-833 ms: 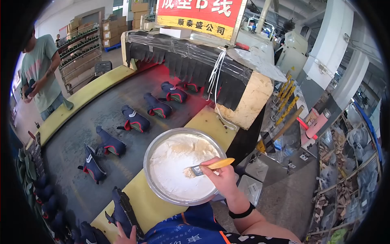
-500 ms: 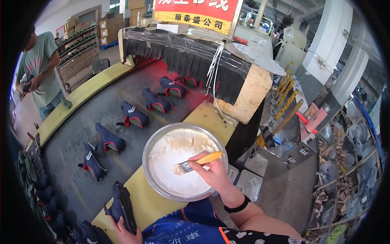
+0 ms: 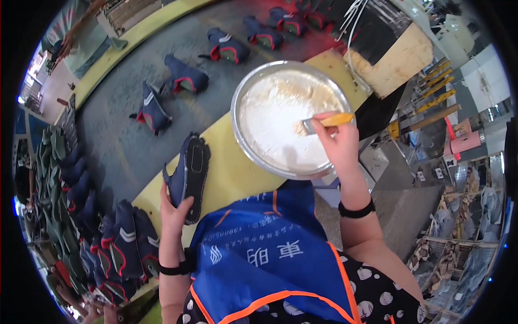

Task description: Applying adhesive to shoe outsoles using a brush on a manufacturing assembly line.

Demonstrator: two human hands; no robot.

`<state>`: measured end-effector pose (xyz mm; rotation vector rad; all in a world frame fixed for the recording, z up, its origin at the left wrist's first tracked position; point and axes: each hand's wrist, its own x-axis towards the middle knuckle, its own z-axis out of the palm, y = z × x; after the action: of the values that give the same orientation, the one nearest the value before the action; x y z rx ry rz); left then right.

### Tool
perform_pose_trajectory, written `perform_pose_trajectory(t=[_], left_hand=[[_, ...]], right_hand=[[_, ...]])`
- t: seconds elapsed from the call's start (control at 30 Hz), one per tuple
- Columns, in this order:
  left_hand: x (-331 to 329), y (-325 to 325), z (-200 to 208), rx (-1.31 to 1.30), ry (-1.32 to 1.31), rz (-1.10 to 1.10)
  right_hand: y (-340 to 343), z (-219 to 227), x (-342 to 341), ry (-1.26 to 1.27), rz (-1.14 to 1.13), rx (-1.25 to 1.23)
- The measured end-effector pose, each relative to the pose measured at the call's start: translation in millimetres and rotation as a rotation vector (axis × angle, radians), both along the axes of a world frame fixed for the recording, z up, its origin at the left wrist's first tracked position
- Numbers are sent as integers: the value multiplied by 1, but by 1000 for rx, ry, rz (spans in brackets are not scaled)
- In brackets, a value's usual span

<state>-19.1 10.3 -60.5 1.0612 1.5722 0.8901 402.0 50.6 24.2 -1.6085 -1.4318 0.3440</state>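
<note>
A dark navy shoe upper (image 3: 182, 167) is in my left hand (image 3: 174, 213), tilted up with its black stitched underside (image 3: 197, 159) facing right. The thumb presses on that underside and the fingers wrap behind. My right hand (image 3: 341, 146) pinches a flat brush (image 3: 340, 119) by its yellow handle. Its pale bristles are at the white paste in a wide metal bowl (image 3: 240, 136); whether they touch the surface I cannot tell. The white paste (image 3: 270, 127) coats the bowl's inside, with beige patches at the far side.
Several navy shoe uppers (image 3: 152, 110) stand in a row on the dark conveyor belt (image 3: 108, 119), beyond the yellow ledge (image 3: 224, 167). More uppers (image 3: 127, 237) are heaped at lower left. A person (image 3: 81, 40) stands at far left. A loaded rack (image 3: 464, 237) is on the right.
The view has tipped down and turned. My left hand has lifted the shoe upper further into view, showing more of its underside. My right hand still holds the brush over the bowl.
</note>
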Motion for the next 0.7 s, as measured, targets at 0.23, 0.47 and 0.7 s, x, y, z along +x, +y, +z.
perform_pose_trajectory(t=[0.23, 0.47, 0.7], left_hand=[[40, -17, 80, -52, -522, -97], [73, 4, 110, -142, -527, -327], [82, 30, 116, -94, -352, -550]], right_hand=[[15, -16, -10, -184, -19, -167], [13, -4, -7, 54, 20, 117], [7, 30, -4, -294, 76, 209]])
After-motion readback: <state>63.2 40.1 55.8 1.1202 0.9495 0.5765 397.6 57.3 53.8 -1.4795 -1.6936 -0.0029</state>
